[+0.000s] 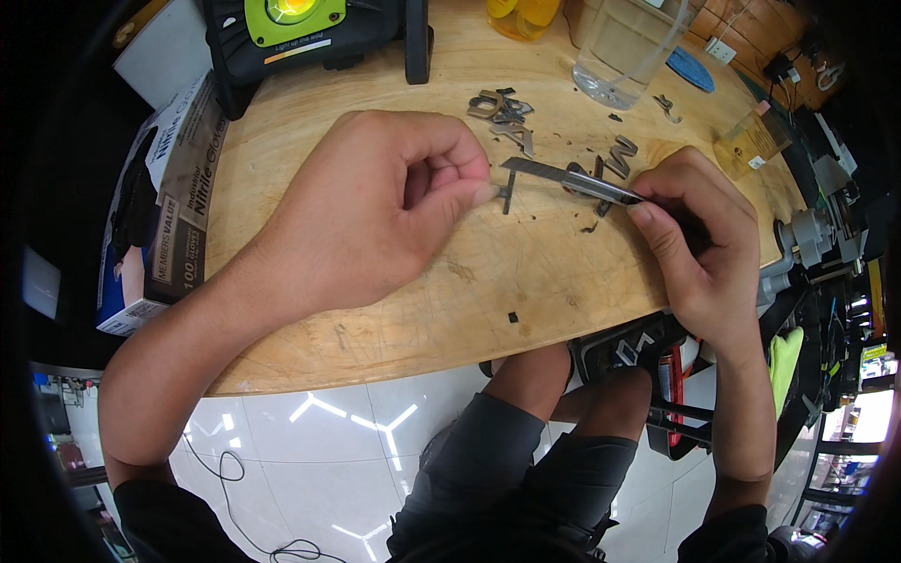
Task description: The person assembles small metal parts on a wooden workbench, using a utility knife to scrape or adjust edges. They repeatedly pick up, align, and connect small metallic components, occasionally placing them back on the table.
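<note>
My left hand (375, 197) is closed in a pinch, thumb against forefinger, on a small dark letter-shaped piece (508, 194) that juts past the fingertips. From the right, my right hand (699, 249) grips a snap-off utility knife (587, 184), its segmented blade pointing left. The blade's tip lies close to the upper end of the small piece; whether they touch I cannot tell. Beyond the hands lie metal letter pieces: one group (488, 105) at the back, a single letter (513, 140) nearer, and another letter (620, 156) behind the knife.
A wooden table (394, 338) bears dark crumbs and a black scrap (513, 317). A glove box (178, 202) stands left, a work light (300, 23) behind it. At the back right are a clear container of liquid (624, 56), a blue disc (690, 69) and a small amber box (754, 139).
</note>
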`<state>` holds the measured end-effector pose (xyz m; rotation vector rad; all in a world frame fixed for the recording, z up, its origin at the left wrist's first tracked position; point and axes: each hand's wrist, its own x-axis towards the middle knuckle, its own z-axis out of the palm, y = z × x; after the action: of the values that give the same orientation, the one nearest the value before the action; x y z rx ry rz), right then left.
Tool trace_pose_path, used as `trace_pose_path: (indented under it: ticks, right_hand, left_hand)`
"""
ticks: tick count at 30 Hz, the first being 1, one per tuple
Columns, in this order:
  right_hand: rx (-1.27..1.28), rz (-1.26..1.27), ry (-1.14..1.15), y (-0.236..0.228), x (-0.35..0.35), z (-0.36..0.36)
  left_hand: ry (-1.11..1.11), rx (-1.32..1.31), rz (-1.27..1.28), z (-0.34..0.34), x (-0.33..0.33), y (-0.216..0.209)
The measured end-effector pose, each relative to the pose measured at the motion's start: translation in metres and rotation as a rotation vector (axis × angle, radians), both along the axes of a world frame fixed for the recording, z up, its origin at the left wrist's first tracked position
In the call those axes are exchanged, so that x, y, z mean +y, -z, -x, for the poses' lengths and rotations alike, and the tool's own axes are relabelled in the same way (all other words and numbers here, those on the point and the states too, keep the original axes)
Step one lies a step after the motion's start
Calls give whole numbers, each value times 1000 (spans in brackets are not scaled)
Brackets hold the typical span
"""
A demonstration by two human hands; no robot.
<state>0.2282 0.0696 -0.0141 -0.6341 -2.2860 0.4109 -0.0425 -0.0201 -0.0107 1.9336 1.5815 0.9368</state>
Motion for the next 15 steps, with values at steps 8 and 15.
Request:
trace_pose_path:
  ticks: [8,15]
  right_hand:
    - [15,2,-11,1,1,1]
    - [-8,-1,-26,-1,1,0]
  left_hand:
    - [3,-14,-5,0,0,0]
    - [2,7,-25,0,0,1]
